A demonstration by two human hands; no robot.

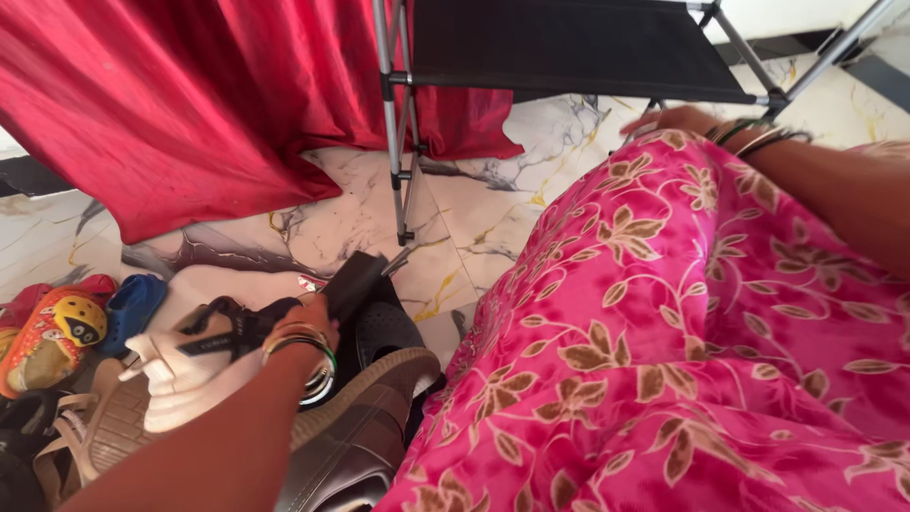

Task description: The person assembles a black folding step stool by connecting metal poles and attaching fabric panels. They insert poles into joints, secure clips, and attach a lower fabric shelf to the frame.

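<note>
**Left Hand at the Shoe Pile, Right Hand at the Rack**

The black shoe (355, 284) lies on top of the shoe pile at lower left, its sole tilted up toward the marble floor (332, 232). The left hand (308, 318) rests on it, bangles at the wrist; the fingers are hidden behind the back of the hand and appear to be closed on the shoe, though the view does not confirm this. Just beside the hand sits a white sneaker with black straps (190, 365). A brown shoe (355, 441) lies below the wrist. Children's shoes, one orange (52, 337) and one blue (133, 308), lie further left.

The right hand (678, 118) reaches near the metal rack with a black fabric shelf (569, 47); its fingers cannot be judged. A red curtain (190, 104) hangs behind.
</note>
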